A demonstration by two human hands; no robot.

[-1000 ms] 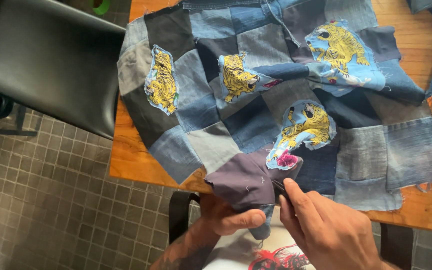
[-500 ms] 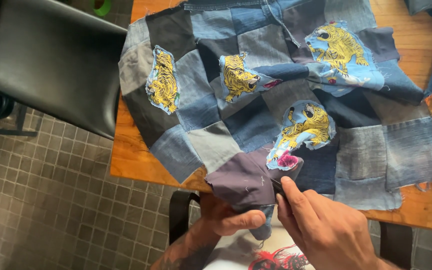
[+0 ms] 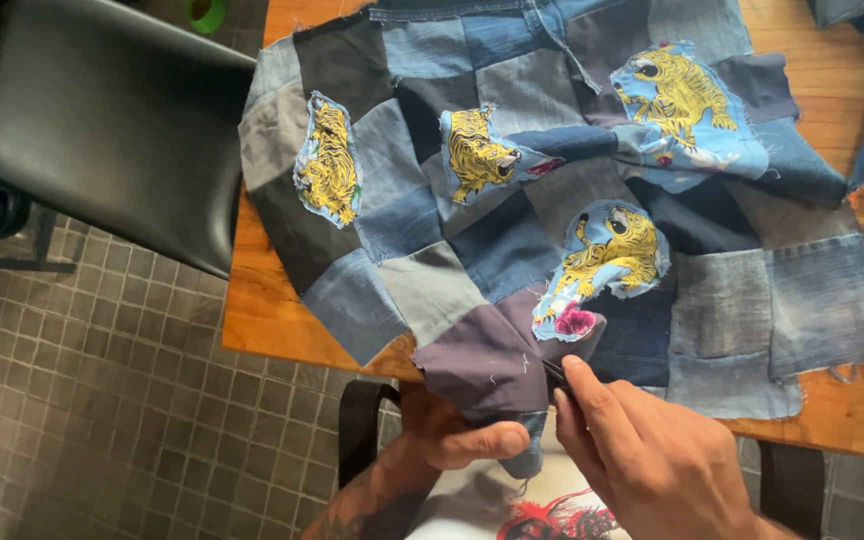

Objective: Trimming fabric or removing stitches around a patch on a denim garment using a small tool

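A patchwork denim cloth (image 3: 552, 200) with yellow tiger patches (image 3: 612, 255) lies spread over the wooden desk (image 3: 272, 320), its dark purple corner (image 3: 487, 365) hanging off the near edge. The left hand (image 3: 452, 440) is closed on that corner from below, thumb across the fabric. The right hand (image 3: 652, 465) pinches a thin dark tool (image 3: 555, 375) against the corner's edge. A black chair (image 3: 92, 110) stands left of the desk on grey tiled floor (image 3: 102, 420).

Left hand (image 3: 457, 440): below the patchwork cloth (image 3: 552, 190) edge, palm up, thumb pressed over the hanging corner. Right hand (image 3: 652, 455): just right of it, fingers curled, thumb and forefinger pinching at the cloth's edge.
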